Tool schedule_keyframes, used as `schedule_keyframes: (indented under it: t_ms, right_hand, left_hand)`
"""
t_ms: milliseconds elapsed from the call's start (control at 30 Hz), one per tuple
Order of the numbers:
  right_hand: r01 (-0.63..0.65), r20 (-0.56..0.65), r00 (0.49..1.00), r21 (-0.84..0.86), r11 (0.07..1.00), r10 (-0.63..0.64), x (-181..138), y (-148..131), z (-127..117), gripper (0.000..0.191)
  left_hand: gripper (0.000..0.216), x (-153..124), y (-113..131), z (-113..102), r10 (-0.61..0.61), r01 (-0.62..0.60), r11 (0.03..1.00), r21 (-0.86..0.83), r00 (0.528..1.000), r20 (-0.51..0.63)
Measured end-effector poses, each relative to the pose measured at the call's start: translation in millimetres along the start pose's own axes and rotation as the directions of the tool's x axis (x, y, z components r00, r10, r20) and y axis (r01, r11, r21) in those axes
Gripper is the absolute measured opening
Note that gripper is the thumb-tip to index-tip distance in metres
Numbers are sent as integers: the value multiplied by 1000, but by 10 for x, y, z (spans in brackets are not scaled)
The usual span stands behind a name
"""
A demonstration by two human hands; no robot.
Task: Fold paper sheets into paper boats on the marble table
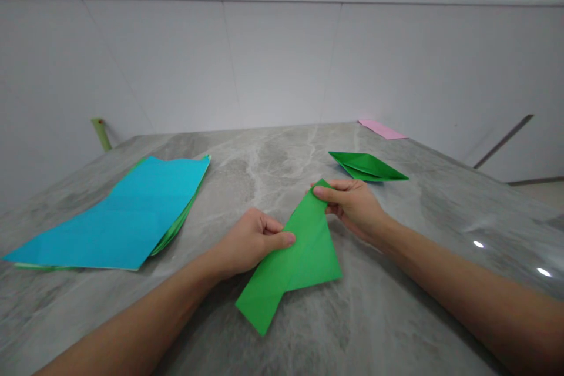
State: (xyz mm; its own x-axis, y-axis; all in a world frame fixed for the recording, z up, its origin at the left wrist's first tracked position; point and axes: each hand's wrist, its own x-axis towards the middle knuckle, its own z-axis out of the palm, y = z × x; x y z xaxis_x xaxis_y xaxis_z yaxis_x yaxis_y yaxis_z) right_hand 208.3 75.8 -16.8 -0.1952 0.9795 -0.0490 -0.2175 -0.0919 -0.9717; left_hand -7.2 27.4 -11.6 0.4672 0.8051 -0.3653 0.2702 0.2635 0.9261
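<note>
A bright green sheet of paper (304,252), partly folded, is held between my two hands above the grey table. My left hand (253,241) pinches its left edge near the middle, thumb on top. At the upper tip, my right hand (350,202) grips the paper between thumb and fingers. One flap hangs toward the lower left and another spreads to the lower right. Just beyond my right hand lies a folded darker green paper shape (369,167), pointed at both ends.
A stack of blue and green paper sheets (118,217) lies on the left of the marbled table (247,164). A pink paper (382,128) rests at the far right edge. Behind the table stands a white wall (282,59); a green tube-like object (101,134) is at its left.
</note>
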Motion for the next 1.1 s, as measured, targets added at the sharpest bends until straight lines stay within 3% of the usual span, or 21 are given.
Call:
schedule_keyframes:
  t_ms: [133, 233, 300, 400, 500, 567, 667, 900, 1100]
  right_hand:
    - [150, -261, 956, 29, 988, -137, 131, -107, -197, 25]
    - [295, -355, 875, -146, 944, -329, 111, -88, -205, 21]
    - [314, -252, 885, -299, 901, -392, 22, -36, -103, 21]
    - [284, 16, 948, -487, 826, -316, -158, 35, 128, 21]
    - [394, 182, 917, -562, 727, -356, -276, 60, 281, 25]
    - [424, 183, 902, -551, 719, -392, -293, 61, 300, 25]
    - [402, 158, 914, -463, 790, -373, -275, 60, 266, 28]
    - [328, 187, 943, -369, 870, -276, -263, 86, 267, 30]
    - [261, 210, 958, -358, 897, -196, -255, 93, 276, 30]
  left_hand:
    - [37, 29, -37, 2, 19, -18, 999, 32, 1000, -19]
    - [38, 93, -72, 4, 137, -122, 988, 89, 972, -191]
    - [36, 122, -77, 14, 236, -205, 970, 134, 928, -289]
    - [32, 113, -65, 52, 368, -331, 929, 165, 873, -321]
    - [34, 69, -57, 98, 479, -456, 878, 146, 836, -268]
    - [38, 51, -62, 111, 563, -536, 826, 172, 793, -232]
    - [41, 53, -81, 107, 643, -602, 764, 231, 739, -200]
    - [55, 126, -162, 118, 567, -566, 819, 94, 774, -280]
    - [55, 154, -185, 117, 584, -592, 804, 51, 771, -255]
